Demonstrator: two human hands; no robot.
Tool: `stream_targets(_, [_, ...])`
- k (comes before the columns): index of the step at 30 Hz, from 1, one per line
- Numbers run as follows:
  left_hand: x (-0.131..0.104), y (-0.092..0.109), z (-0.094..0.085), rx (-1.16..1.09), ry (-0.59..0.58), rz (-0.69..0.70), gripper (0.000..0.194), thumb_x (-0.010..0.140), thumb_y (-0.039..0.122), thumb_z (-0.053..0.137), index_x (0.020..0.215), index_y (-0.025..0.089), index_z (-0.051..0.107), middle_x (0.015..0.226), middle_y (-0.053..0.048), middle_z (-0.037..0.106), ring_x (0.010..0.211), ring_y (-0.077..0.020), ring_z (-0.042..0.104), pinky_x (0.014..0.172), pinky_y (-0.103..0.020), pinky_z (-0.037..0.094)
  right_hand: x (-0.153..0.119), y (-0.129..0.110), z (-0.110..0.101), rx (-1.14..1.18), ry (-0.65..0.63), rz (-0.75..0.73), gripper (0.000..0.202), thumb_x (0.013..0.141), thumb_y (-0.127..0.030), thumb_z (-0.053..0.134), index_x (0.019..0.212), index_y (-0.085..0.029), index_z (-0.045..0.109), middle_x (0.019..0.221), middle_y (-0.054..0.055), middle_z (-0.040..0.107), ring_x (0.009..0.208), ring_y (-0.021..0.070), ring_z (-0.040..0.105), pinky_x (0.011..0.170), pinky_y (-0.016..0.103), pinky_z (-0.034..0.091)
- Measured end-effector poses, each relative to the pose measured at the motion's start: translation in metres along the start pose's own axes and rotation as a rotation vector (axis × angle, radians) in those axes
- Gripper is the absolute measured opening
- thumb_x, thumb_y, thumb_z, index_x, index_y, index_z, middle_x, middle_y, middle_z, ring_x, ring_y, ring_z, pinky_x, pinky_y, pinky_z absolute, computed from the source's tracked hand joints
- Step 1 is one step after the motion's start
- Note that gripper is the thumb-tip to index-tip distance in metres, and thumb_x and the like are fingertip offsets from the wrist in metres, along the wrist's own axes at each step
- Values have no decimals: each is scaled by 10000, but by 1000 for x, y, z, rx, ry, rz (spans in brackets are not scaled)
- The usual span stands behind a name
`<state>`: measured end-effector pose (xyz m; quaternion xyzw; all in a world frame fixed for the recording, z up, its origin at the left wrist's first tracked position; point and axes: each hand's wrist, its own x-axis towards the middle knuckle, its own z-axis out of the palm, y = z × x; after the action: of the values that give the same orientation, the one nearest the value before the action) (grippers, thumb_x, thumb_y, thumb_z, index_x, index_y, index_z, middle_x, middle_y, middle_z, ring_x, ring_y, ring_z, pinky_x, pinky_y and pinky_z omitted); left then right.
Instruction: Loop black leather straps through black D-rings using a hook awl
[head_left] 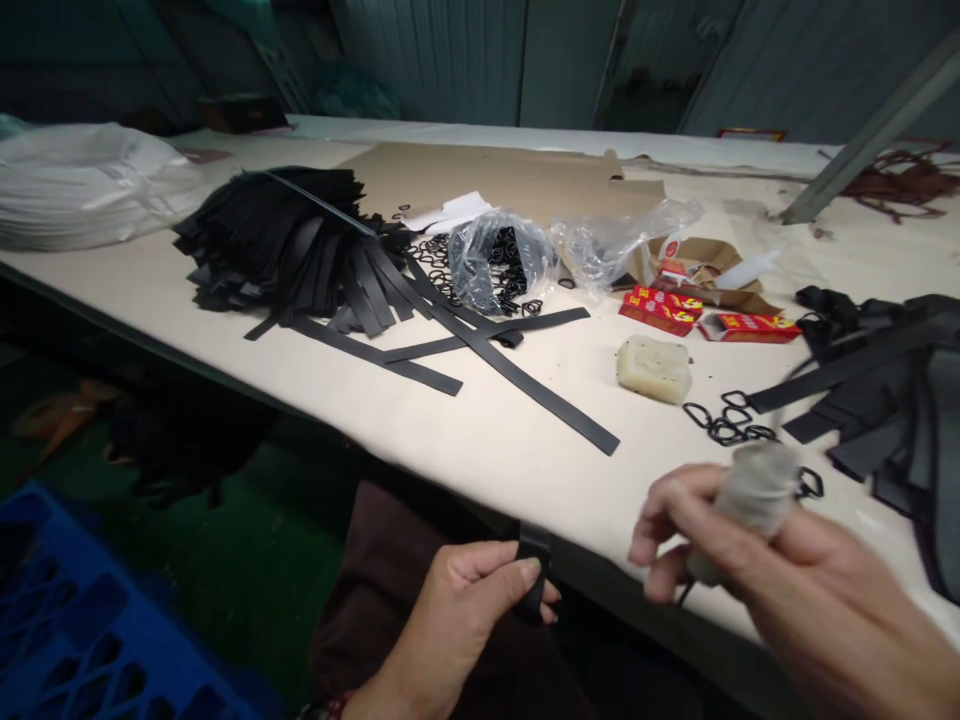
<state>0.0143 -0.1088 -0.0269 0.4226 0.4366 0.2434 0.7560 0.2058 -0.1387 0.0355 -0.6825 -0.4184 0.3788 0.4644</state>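
A folded, flat black strap [534, 565] is pinched between the thumb and fingers of the left hand, just in front of the near edge of a long pale table [487, 440]. Below the table, to the left, is a blue plastic lattice crate [90, 620]. A wide sheet of brown cardboard [487, 175] lies toward the table's far side, with a thick, round white bundle [82, 185] at the far left. A dense, bound heap of flat black strips [277, 240] fans out between them, and a spread of dark grey and black straps [900, 400] covers the right side. Several loose dark straps [555, 400] lie in front of the heap, some crossing one another.

The left hand [465, 600] is closed firmly on the folded strap. The right hand [772, 570] is raised over the table edge with curled fingers; a blurred, pale grey wrapped object [757, 490] shows at it, and I cannot tell whether it is gripped or worn.

A crumpled clear plastic bag [469, 270] contains small black rings. To its right are red-and-yellow printed cartons [660, 310], then a yellowish, waxy-looking block [654, 368]. Smallest are the loose black D-shaped rings [727, 430] beside the right-hand straps.
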Motion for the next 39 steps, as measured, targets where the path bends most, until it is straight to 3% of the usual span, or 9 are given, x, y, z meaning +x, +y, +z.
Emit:
stream_targets(2, [-1,3,3,-28,3,22,243,791,269,574,656,114,704,651,-51,679,651,-161,585,673,-259,434,-10,13,19,-42,-214,39,292,759,-456,564,648,-197,638,530,12,560,469,150,515,436,253,430])
stream_targets(4, [-2,3,6,-43,9,29,233,789,269,579,669,117,708,664,-54,686,667,-169,590,684,-267,440,-17,25,35,8,-278,88,264,788,-422,551,681,-197,639,582,7,579,532,150,535,489,243,446])
stream_targets(8, [-5,1,10,-40,24,34,223,785,278,586,707,116,719,651,-49,688,679,-171,590,673,-262,441,-24,40,53,241,-212,271,251,721,-426,638,747,-177,639,600,1,596,573,162,568,556,261,464])
stream_targets(14, [-7,-3,17,-104,17,49,217,793,252,574,733,104,721,631,-34,679,644,-149,578,652,-238,437,-31,42,60,393,-96,464,344,628,-453,706,750,-142,622,520,-37,520,419,71,403,410,190,266])
stream_targets(19, [-9,-5,23,-119,-7,49,234,811,273,562,763,106,720,618,-25,668,608,-137,567,620,-228,428,-33,45,56,291,-113,392,299,676,-445,648,654,-158,565,482,-44,475,456,97,406,447,211,288])
stream_targets(25, [-11,-6,20,-84,-100,92,276,879,302,464,926,157,694,807,-29,676,738,-136,539,718,-244,407,-30,47,48,88,-191,274,227,708,-385,573,625,-180,519,512,-52,427,502,110,357,477,228,283])
stream_targets(29, [-10,-10,15,-8,-17,60,241,847,307,524,882,159,712,739,-14,657,714,-130,504,705,-237,401,-31,42,48,71,-158,289,236,680,-391,573,600,-182,497,526,-62,355,515,106,301,477,229,254])
stream_targets(33, [-11,-10,14,5,18,44,274,840,329,517,813,137,710,660,-9,608,671,-133,476,655,-244,402,-31,43,48,110,-267,297,255,737,-417,549,647,-187,486,551,-61,344,528,108,298,495,228,278])
stream_targets(39, [-10,-12,17,294,171,205,300,836,303,487,640,125,628,616,-9,521,617,-136,444,580,-233,380,-31,55,50,127,-394,165,233,823,-406,480,725,-194,476,701,-19,434,682,146,390,641,242,358])
